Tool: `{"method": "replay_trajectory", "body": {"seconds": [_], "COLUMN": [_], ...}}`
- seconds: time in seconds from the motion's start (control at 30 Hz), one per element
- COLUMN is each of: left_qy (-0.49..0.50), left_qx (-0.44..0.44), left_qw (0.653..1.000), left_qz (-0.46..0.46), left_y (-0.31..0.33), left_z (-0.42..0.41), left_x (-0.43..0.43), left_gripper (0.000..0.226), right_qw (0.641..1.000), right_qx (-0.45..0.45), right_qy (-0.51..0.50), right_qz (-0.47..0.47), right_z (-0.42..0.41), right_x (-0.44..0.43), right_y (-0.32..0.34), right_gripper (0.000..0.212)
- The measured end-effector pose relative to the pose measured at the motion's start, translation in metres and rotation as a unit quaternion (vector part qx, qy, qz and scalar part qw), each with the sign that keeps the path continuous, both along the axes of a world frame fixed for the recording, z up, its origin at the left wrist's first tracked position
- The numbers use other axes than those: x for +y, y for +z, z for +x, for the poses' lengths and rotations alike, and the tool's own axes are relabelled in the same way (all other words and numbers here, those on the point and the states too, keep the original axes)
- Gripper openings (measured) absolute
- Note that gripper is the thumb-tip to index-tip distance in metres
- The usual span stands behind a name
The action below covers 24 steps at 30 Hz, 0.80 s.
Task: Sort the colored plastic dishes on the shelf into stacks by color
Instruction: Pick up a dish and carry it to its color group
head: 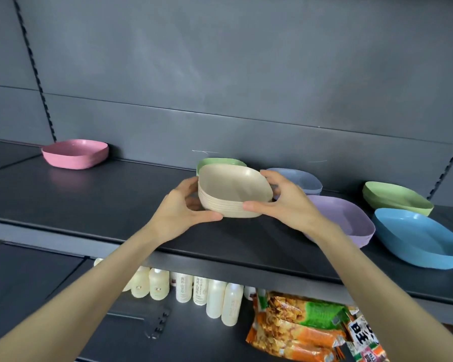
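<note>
A stack of several beige dishes stands on the dark shelf at the middle. My left hand grips its left side and my right hand grips its right side, thumbs at the front. Directly behind the stack a green dish peeks out. A pink stack stands far left at the back. To the right are a grey-blue stack, a purple stack, a green stack and a bright blue dish near the front edge.
The shelf's back wall is dark grey panelling with slotted uprights. On the shelf below stand pale bottles and orange-green snack packets.
</note>
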<state>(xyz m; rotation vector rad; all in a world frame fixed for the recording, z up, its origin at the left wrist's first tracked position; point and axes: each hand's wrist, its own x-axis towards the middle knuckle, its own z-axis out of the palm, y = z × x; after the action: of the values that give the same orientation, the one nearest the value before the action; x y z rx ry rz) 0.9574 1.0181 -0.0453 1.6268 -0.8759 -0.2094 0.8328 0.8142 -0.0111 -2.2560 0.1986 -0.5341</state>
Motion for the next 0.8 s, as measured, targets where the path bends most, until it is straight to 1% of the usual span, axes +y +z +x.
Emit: {"method": "replay_trajectory", "body": {"seconds": [0.1,0.13,0.2,0.33,0.5,0.63,0.8], "left_qy": [0.02,0.021,0.021,0.021,0.008,-0.021,-0.048], "left_qx": [0.007,0.008,0.004,-0.005,-0.01,-0.021,-0.033], "left_qw": [1.0,0.999,0.999,0.999,1.0,0.999,0.996], "left_qz": [-0.023,-0.028,-0.036,-0.035,-0.007,0.027,0.064], "left_y": [0.009,0.011,0.013,0.013,0.001,0.0,-0.005], "left_z": [0.015,0.022,0.039,0.078,0.143,0.199,0.257], "left_x": [0.019,0.026,0.042,0.071,0.108,0.133,0.143], "left_gripper": [0.075,0.073,0.071,0.074,0.077,0.076,0.067], "right_qw": [0.999,0.999,0.998,0.998,0.997,0.997,0.996], "right_qx": [-0.035,-0.039,-0.039,-0.024,0.005,0.019,0.021], "right_qy": [0.002,0.005,0.007,0.013,-0.001,-0.023,-0.069], "right_qz": [0.017,0.025,0.042,0.056,0.077,0.072,0.058], "right_z": [0.022,0.031,0.051,0.095,0.157,0.199,0.24], "right_x": [0.022,0.028,0.042,0.064,0.099,0.13,0.151], "right_y": [0.003,0.004,0.004,0.001,-0.014,-0.019,-0.025], "right_gripper": [0.068,0.07,0.081,0.089,0.092,0.11,0.109]}}
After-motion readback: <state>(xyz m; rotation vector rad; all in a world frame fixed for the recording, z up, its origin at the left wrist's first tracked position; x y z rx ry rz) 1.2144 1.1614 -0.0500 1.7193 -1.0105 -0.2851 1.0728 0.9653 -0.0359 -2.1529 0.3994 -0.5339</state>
